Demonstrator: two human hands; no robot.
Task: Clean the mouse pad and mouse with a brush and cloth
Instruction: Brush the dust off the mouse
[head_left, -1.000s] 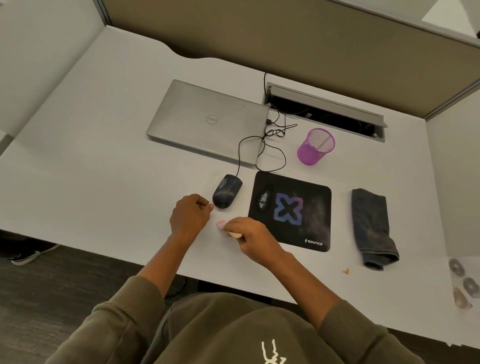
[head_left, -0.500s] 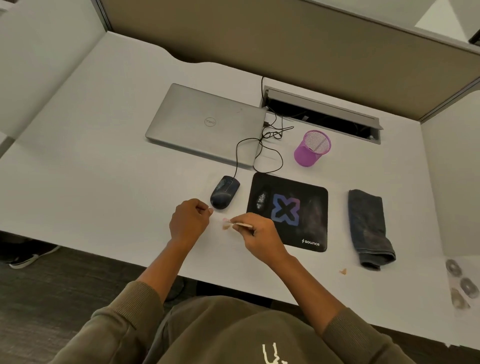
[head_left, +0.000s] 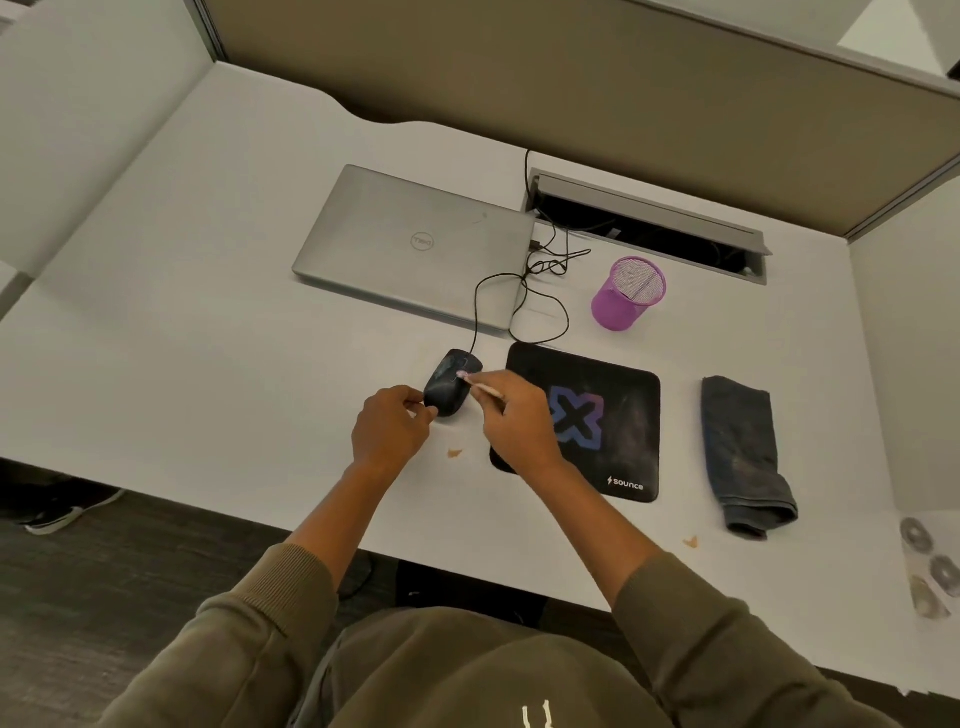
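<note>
A black wired mouse (head_left: 451, 379) lies on the white desk just left of the black mouse pad (head_left: 613, 415), which bears a blue-purple X. My left hand (head_left: 390, 428) pinches the mouse's near left end. My right hand (head_left: 514, 421) grips a small wooden-handled brush (head_left: 475, 381), whose pink tip touches the top of the mouse. The right hand covers the pad's left part. A folded dark grey cloth (head_left: 743, 452) lies to the right of the pad.
A closed silver laptop (head_left: 415, 244) sits behind the mouse, its cable (head_left: 524, 291) looping beside it. A purple mesh cup (head_left: 627, 293) stands behind the pad. An open cable tray (head_left: 649, 223) lies at the back. Small orange scraps (head_left: 454, 453) lie near the front edge.
Both hands have moved forward from the bare desk to the mouse. The left hand now holds the mouse, and the brush tip has gone from the desk surface onto the mouse.
</note>
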